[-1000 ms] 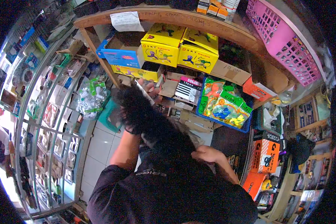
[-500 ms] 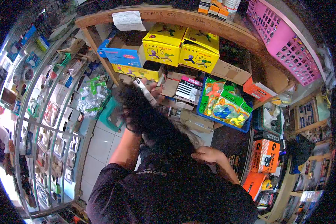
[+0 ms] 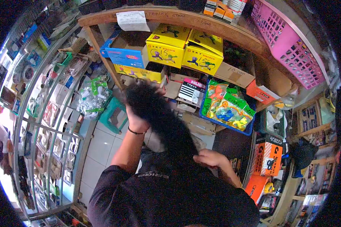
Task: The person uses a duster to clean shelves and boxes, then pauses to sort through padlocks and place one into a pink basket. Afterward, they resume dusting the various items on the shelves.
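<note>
Dark hair [image 3: 155, 109] hangs across the middle of the view, above a black shirt [image 3: 170, 189] seen from behind. My left hand [image 3: 136, 122], with a thin black band at the wrist, reaches toward the shelf. The hair covers most of its fingers and anything in them. Close beyond it are an open yellow carton [image 3: 138, 72] and a black-and-white striped box [image 3: 192, 90]. Lower on the right, my right hand [image 3: 210, 157] has its fingers curled closed at the edge of the hair. What they hold, if anything, is hidden.
Yellow boxes [image 3: 202, 56] and a blue box [image 3: 127, 56] line the wooden shelf. A blue tray [image 3: 247, 132] bears colourful bagged goods. At upper right is a pink basket [image 3: 291, 49]. A green stool [image 3: 111, 115] and glass display shelves [image 3: 45, 130] stand left.
The narrow white packet seen in my left hand earlier is now hidden behind the hair. The hair has shifted, and more of the left wrist shows. My right hand has barely moved.
</note>
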The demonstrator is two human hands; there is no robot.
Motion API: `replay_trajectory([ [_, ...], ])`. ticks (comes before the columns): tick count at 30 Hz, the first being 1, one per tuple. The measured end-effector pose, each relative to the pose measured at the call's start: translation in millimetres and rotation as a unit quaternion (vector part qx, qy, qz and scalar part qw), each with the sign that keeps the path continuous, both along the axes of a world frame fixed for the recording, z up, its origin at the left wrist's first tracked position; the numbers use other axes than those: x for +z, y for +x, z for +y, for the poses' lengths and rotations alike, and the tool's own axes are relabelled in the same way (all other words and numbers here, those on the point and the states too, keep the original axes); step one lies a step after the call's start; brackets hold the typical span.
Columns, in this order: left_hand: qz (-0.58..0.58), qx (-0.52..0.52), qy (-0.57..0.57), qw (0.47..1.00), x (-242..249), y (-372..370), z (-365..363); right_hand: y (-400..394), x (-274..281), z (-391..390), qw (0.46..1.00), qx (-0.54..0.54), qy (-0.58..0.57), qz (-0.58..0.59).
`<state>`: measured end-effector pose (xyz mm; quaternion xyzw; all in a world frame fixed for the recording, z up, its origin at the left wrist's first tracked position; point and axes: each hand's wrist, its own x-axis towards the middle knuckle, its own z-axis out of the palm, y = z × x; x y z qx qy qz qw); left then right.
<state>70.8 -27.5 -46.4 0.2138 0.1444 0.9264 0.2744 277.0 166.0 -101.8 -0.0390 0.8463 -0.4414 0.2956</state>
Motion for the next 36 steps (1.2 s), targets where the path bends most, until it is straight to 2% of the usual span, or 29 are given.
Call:
replay_trajectory([
  [2,0.000,0.099,-0.189,0.977,-4,-4,1,4,-5,0,0.999,-0.042,-0.029,-0.006],
  [4,-0.060,0.022,-0.031,0.997,5,4,-5,5,-11,1,0.995,-0.079,-0.058,-0.016],
  [5,-0.163,0.075,-0.037,0.983,23,5,-1,6,-14,1,0.982,-0.126,-0.121,-0.070],
  [6,-0.167,0.067,-0.041,0.983,18,3,-1,6,-16,1,0.960,-0.172,-0.183,-0.123],
  [7,-0.141,0.069,-0.033,0.987,15,4,-2,4,-9,-2,0.960,-0.171,-0.184,-0.124],
  [8,-0.113,0.070,-0.026,0.991,13,4,-3,-1,7,-5,0.989,-0.078,-0.097,-0.074],
  [9,-0.013,0.035,-0.076,0.996,-6,-2,-6,-4,15,-7,1.000,0.015,-0.008,-0.020],
  [10,-0.018,0.110,-0.219,0.969,-4,-3,-4,-2,7,-5,1.000,0.013,-0.008,-0.019],
  [12,0.006,-0.019,0.084,0.996,5,7,-10,4,-17,-1,0.987,-0.115,-0.089,-0.063],
  [14,-0.171,0.083,-0.036,0.981,15,2,-9,3,-16,-4,0.981,-0.126,-0.120,-0.088],
  [15,-0.154,0.023,0.028,0.987,17,3,-12,3,-14,-6,0.973,-0.137,-0.150,-0.112],
  [16,-0.153,0.023,0.027,0.988,6,0,-14,2,-11,-9,0.973,-0.137,-0.151,-0.111],
  [18,0.024,0.041,-0.121,0.992,-24,-13,-14,1,-5,-12,0.999,-0.015,-0.034,0.010],
  [19,-0.014,0.108,-0.248,0.963,-3,-5,-12,-1,-9,-10,0.997,-0.034,-0.029,-0.056],
  [20,-0.013,0.108,-0.247,0.963,11,2,-12,-1,-17,-8,0.997,-0.035,-0.029,-0.055],
  [22,-0.143,0.077,-0.037,0.986,27,11,-13,-1,-24,-8,0.964,-0.200,-0.096,-0.144],
  [23,-0.149,0.088,-0.016,0.985,20,7,-13,-1,-19,-10,0.964,-0.199,-0.097,-0.145],
  [24,-0.150,0.089,-0.017,0.985,8,3,-15,-1,-9,-12,0.985,-0.126,-0.074,-0.090],
  [25,-0.044,0.065,-0.056,0.995,4,1,-16,-4,2,-14,0.997,-0.053,-0.050,-0.031],
  [26,0.064,0.041,-0.093,0.993,3,-2,-17,-5,8,-14,0.997,-0.054,-0.050,-0.029],
  [27,-0.015,0.110,-0.237,0.965,3,-2,-13,-7,13,-14,0.998,-0.039,-0.046,-0.030],
  [28,-0.013,0.111,-0.236,0.965,11,1,-14,-8,15,-13,0.998,-0.024,-0.042,-0.032],
  [29,-0.034,0.069,-0.109,0.991,18,6,-18,-8,7,-11,0.998,-0.022,-0.042,-0.031],
  [30,-0.054,0.026,0.019,0.998,21,9,-21,-6,-7,-8,0.990,-0.092,-0.074,-0.077],
  [31,-0.099,0.084,-0.037,0.991,21,5,-18,-6,-8,-9,0.974,-0.160,-0.106,-0.122],
  [32,-0.113,0.098,-0.025,0.988,22,4,-16,-7,-7,-11,0.974,-0.159,-0.108,-0.123],
  [34,-0.070,0.078,-0.005,0.994,7,4,-19,-10,4,-14,0.998,-0.023,0.008,-0.051],
  [35,0.041,0.119,-0.189,0.974,2,-4,-18,-10,3,-13,0.998,-0.025,0.008,-0.049],
  [36,0.013,0.156,-0.279,0.947,-3,-5,-17,-10,3,-11,0.999,-0.036,-0.009,-0.040],
])
